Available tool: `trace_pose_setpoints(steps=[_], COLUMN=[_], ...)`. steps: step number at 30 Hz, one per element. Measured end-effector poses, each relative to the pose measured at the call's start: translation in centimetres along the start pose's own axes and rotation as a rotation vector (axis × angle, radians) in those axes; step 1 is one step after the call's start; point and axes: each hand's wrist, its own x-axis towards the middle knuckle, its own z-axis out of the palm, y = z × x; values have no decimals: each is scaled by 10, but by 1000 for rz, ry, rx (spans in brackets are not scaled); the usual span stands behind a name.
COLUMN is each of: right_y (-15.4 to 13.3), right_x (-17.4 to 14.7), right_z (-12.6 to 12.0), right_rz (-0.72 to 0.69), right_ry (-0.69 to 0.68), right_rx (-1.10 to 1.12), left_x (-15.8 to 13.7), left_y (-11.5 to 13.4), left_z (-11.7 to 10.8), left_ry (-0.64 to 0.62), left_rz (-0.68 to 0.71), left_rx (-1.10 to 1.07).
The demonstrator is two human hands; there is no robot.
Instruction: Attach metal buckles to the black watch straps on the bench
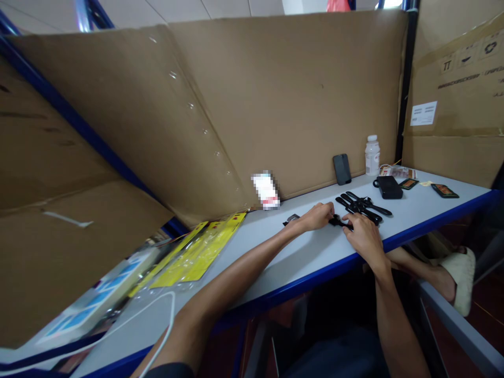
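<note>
A slim black piece [337,221] lies low over the table between my two hands; its exact kind is too small to tell. My left hand [319,217] is closed at its left end, fingers curled inward. From the right, my right hand [364,235] grips the other end with bent thumb and fingers. Just beyond my right hand lies a pile of several black handle-shaped pieces [356,203], overlapping each other. A small dark and grey piece [292,218] rests behind my left forearm.
Yellow cards in clear plastic packs [212,252] lie left, near a white-and-blue box [102,294] and a white cable [172,304]. Along the cardboard wall [291,105] stand a blurred phone-like object [265,190], a dark phone [342,169] and a bottle [372,156]. A black case [389,187] sits right.
</note>
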Motion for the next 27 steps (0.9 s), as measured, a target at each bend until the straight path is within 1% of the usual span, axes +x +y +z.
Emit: trace_pose_setpoints(steps=[7, 11, 15, 21, 24, 27], right_y=[0, 1, 2, 3, 4, 4], right_x=[0, 0, 0, 1, 1, 1], right_z=[0, 0, 1, 3, 4, 4], right_rz=[0, -3, -8, -15, -11, -10], right_ry=[-15, -23, -34, -33, -25, -15], right_rx=[0, 12, 10, 26, 39, 35], left_x=[7, 9, 13, 8, 3, 1], left_y=[0, -3, -1, -1, -1, 2], left_z=[5, 3, 2, 11, 17, 24], left_ry=[-6, -18, 71, 198, 238, 309], left_rz=[45, 77, -14, -143, -167, -169], left_rx=[128, 86, 18, -224, -324, -335])
